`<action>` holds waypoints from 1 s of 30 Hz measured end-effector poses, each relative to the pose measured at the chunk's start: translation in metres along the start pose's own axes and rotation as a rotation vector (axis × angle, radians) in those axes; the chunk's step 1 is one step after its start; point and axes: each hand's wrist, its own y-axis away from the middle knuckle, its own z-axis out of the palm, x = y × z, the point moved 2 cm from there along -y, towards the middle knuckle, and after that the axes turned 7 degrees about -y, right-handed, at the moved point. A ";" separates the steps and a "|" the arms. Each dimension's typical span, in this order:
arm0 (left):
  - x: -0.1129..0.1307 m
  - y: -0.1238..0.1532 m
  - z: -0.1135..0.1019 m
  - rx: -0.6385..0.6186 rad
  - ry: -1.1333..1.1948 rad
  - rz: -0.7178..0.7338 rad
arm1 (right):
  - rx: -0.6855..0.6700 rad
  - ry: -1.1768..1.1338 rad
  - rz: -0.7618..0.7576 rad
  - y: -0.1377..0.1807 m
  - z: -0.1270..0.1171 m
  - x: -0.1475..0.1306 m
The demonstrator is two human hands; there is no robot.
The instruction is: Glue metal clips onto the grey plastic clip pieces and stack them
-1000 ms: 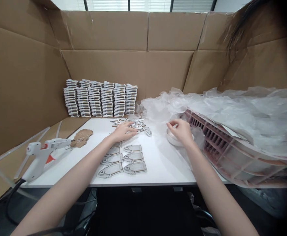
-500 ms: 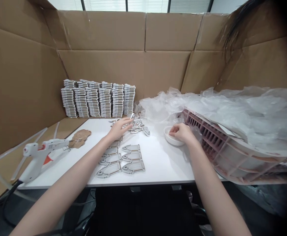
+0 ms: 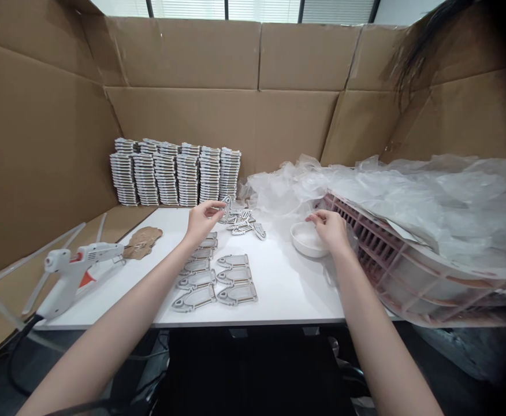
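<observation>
My left hand [image 3: 204,219] pinches a small grey frame-like piece [image 3: 227,205] and holds it up over the back of the white table. Below it lies a loose pile of similar grey pieces [image 3: 245,222]. Over the right rim of a shallow white bowl [image 3: 308,240], my right hand [image 3: 331,229] has its thumb and fingertips pressed together; whatever is between them is too small to make out. Two columns of flat grey frames [image 3: 237,276] with pointed ends lie on the table, partly behind my left forearm.
Tall stacks of such pieces [image 3: 177,176] stand against the cardboard wall. A white glue gun [image 3: 69,271] rests at the left, its tip by a brown patch [image 3: 144,242]. On the right, a pink plastic basket [image 3: 383,248] leans beside heaped clear plastic bags [image 3: 443,196].
My left hand has lifted a grey piece and tilted it upright, drawing slightly left. My right hand has risen out of the bowl to above its rim.
</observation>
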 end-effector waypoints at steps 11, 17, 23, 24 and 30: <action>0.003 0.004 0.002 -0.032 0.051 -0.024 | 0.068 0.041 -0.048 -0.002 0.003 0.002; 0.004 0.004 0.000 -0.039 0.106 -0.059 | 0.152 -0.007 -0.136 -0.002 -0.002 -0.004; 0.010 0.007 0.004 -0.160 0.218 -0.098 | -0.006 -0.405 -0.130 0.005 0.008 -0.025; 0.012 0.008 0.005 -0.202 0.229 -0.099 | -0.047 -0.495 -0.144 0.007 0.011 -0.029; 0.022 0.014 0.012 -0.330 0.208 -0.039 | -0.332 -0.826 -0.146 0.025 0.033 -0.053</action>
